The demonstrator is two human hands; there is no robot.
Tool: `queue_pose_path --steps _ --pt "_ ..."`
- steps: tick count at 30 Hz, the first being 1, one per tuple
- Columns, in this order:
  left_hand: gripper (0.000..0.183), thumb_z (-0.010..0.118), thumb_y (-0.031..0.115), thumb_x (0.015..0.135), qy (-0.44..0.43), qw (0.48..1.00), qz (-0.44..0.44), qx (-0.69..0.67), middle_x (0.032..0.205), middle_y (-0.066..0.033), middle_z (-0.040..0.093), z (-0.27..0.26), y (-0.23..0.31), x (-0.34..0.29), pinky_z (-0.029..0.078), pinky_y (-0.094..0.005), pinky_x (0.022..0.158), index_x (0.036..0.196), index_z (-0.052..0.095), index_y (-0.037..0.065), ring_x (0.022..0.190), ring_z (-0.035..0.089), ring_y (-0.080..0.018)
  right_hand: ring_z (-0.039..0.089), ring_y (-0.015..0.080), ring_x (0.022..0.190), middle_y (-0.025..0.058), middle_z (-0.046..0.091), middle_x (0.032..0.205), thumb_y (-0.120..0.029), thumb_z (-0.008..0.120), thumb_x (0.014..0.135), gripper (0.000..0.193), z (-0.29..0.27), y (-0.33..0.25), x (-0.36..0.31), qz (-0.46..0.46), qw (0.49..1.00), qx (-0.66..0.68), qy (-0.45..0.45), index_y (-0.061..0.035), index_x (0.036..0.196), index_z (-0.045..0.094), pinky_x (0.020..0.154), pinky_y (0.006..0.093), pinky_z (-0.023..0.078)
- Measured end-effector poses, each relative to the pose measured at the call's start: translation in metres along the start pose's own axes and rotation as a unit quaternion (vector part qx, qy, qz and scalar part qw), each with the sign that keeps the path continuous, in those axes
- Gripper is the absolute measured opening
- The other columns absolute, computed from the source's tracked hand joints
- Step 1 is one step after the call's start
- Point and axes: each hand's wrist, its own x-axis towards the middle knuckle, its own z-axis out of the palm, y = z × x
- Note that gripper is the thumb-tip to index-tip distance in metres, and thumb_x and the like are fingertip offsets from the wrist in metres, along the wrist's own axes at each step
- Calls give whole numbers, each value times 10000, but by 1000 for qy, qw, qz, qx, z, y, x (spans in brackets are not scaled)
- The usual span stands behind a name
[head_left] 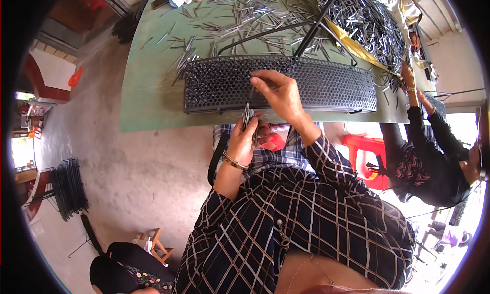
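My left hand (pixel 243 138) is closed round a small bundle of thin grey metal strips (pixel 248 114), their ends pointing up just below the table's front edge. Above it, my right hand (pixel 279 95) is pinched in front of a black perforated metal panel (pixel 326 82). Whatever lies between its fingertips is too small and dark against the holes to make out. The panel is long and full of round holes, and rests along the near side of the green table (pixel 153 107). Black rods (pixel 306 38) rise behind it.
Loose metal strips (pixel 255 13) lie scattered over the far table. A yellow-edged sack (pixel 365 28) at the right holds a heap of them. A co-worker's hand (pixel 408 75) reaches beside it. A red stool (pixel 365 153) stands below the table; another person (pixel 130 266) sits at lower left.
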Motion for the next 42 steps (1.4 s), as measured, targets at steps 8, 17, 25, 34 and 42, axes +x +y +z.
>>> queue_pose_path --steps 8,17,25,34,42 --pt "303 512 188 922 -1 1000 1 -10 898 -90 609 -11 11 -5 546 -276 584 1177 485 26 729 625 -157 621 149 694 92 645 856 -86 655 807 176 34 16 24 -119 980 -161 -10 -10 966 650 615 247 494" --pt "213 513 132 912 -42 998 19 34 984 -71 629 -32 21 -4 501 -228 628 1104 531 41 786 603 -113 575 210 730 39 611 842 -131 682 739 140 34 22 18 -304 886 -350 -8 -78 868 667 672 331 420" --pt "243 477 131 930 -50 998 4 28 1041 -95 613 -37 31 -15 528 -269 675 1160 485 53 830 614 -133 572 193 701 32 592 814 -133 683 740 115 37 15 14 -295 874 -387 3 -74 836 660 640 322 402" --pt "266 456 134 941 -40 999 -11 -32 1067 -105 586 -35 35 -21 545 -318 719 1193 453 47 902 597 -161 574 199 736 39 603 840 -121 671 756 113 38 12 17 -282 862 -417 -53 -63 852 657 653 315 405" --pt "261 472 132 936 -11 998 51 -41 1014 -86 604 -26 25 -17 516 -284 676 1180 468 42 846 588 -144 600 222 705 85 607 835 -135 679 778 166 25 -4 9 -135 958 -242 -76 2 871 662 619 313 474"
